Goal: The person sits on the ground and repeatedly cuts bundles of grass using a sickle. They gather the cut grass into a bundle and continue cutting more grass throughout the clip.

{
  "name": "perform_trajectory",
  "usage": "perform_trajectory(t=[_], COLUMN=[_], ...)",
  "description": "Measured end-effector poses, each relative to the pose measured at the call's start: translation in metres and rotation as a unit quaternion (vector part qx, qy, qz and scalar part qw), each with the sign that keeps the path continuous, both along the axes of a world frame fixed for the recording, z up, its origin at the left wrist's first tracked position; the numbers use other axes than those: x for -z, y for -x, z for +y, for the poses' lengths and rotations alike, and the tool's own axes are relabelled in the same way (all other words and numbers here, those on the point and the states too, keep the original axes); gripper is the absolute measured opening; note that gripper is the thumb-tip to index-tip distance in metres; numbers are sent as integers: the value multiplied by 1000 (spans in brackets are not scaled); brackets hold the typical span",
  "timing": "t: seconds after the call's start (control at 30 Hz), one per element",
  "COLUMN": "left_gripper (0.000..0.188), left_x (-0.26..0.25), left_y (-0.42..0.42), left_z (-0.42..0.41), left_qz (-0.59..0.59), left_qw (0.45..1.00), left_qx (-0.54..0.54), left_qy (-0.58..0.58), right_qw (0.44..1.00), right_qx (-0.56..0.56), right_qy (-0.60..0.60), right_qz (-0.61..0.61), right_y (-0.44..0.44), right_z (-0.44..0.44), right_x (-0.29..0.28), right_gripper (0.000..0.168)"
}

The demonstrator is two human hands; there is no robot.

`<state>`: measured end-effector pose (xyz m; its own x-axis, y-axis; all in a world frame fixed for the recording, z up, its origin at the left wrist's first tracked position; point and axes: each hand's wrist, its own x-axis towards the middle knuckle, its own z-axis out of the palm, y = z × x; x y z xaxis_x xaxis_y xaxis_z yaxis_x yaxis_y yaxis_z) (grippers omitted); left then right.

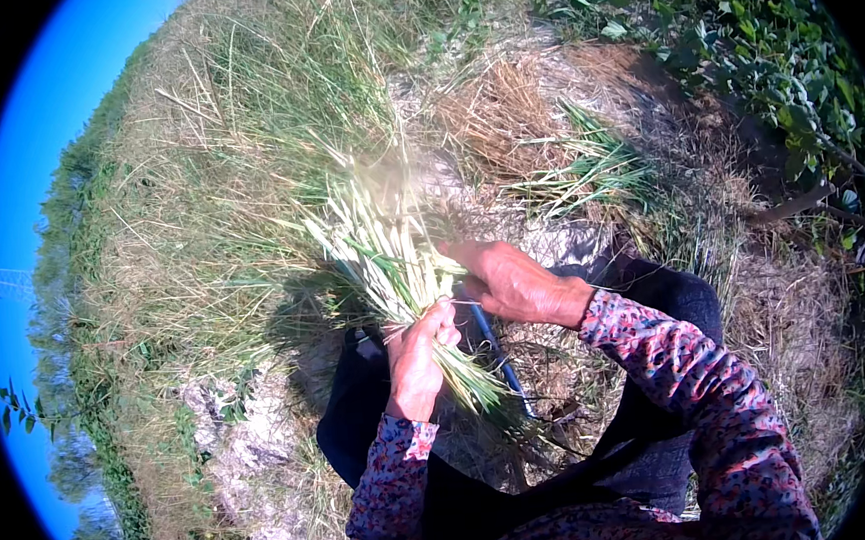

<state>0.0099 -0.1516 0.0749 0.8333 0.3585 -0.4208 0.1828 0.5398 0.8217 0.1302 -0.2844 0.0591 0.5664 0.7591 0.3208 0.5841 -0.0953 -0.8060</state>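
My left hand [418, 365] is closed around a thick bundle of grass-like stalks [370, 244]. Pale stalk ends fan out beyond the fist, while green leaf tips [478, 383] hang below it towards my lap. On the bundle's right side, my right hand [520, 283] has its fingers curled in, gripping a thin strand [463, 301] that runs across to the left fist. Its fingertips are partly hidden. Under the hands, between my bent legs, a blue rod [503, 359] slants over the ground; its upper end is hidden.
A loose pile of cut green stalks [594, 164] lies on the ground ahead to the right, beside dry brown grass [500, 111]. Tall grass [245, 170] grows to the left. Leafy vines [771, 51] and a bare branch [793, 206] border the right side.
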Motion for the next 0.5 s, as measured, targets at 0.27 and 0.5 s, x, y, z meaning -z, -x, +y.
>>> perform_trajectory(t=[0.27, 0.5], left_gripper=[8, 9], left_x=[-27, -23], left_y=[23, 33], left_z=[6, 15], left_qz=[-26, -110], left_qw=[999, 992], left_qx=[24, -7], left_qy=[27, 60], right_qw=[996, 982], right_qx=[53, 87], right_qy=[35, 124], right_qz=[-57, -110], right_y=[-14, -12], right_z=[-9, -9], right_x=[3, 2], right_gripper=[42, 35])
